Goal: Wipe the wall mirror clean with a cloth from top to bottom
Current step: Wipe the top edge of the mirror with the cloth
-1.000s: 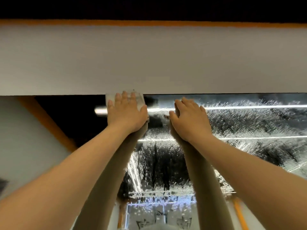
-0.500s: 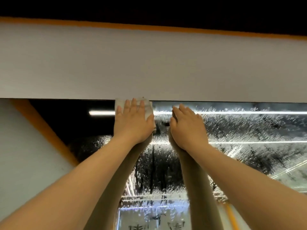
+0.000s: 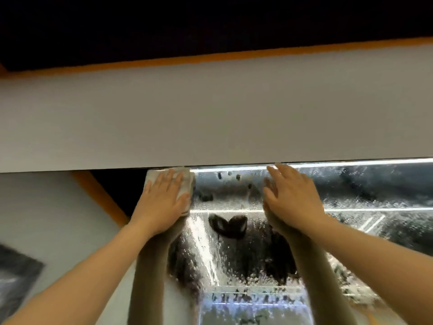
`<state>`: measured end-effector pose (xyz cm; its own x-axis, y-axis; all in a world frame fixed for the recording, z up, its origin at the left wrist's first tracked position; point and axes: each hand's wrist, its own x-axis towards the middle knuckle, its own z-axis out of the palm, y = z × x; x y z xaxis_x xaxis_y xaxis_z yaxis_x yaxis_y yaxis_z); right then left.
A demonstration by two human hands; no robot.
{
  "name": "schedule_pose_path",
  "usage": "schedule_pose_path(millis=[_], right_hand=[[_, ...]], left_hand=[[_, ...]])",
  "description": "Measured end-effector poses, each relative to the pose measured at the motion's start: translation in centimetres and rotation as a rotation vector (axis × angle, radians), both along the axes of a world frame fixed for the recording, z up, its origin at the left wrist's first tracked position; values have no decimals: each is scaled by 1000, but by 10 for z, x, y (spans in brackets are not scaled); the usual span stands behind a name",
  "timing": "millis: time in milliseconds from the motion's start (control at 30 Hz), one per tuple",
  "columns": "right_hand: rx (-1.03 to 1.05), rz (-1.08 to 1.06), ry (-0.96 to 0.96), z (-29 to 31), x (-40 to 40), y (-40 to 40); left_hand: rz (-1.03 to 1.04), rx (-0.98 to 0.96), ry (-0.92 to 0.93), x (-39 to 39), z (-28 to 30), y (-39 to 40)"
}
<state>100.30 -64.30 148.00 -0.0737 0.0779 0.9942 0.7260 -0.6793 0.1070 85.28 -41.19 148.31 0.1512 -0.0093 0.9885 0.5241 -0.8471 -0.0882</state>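
Your left hand (image 3: 164, 202) presses the white cloth (image 3: 186, 181) flat, fingers straight, at the wet mirror (image 3: 234, 254) top edge. Your right hand (image 3: 293, 198) lies open-palmed on the glass, holding nothing.

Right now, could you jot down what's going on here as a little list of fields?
place: top edge of the wall mirror, just under a grey wall band
cloth: white cloth pressed flat on the glass
left hand: left hand flat over the cloth
right hand: right hand flat on bare glass, no cloth
glass: covered in droplets right of the cloth
progress: wiping at the top, lower part not yet wiped
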Motion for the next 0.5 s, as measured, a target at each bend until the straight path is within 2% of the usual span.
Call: schedule_pose_path(millis=[67,200,300,400,500], right_hand=[[48,-3,68,-1,14,-13],[47,17,63,-1,18,-14],[32,41,55,-1,21,-14],[27,42,45,1,24,-13],[25,38,40,1,25,-12]], left_hand=[[15,12,3,1,-1,3],[-13,-55,-17,4,5,5],[-50,-122,-102,12,8,-5],[-57,-169,-234,26,6,-27],[-37,-152,-195,54,8,-69]])
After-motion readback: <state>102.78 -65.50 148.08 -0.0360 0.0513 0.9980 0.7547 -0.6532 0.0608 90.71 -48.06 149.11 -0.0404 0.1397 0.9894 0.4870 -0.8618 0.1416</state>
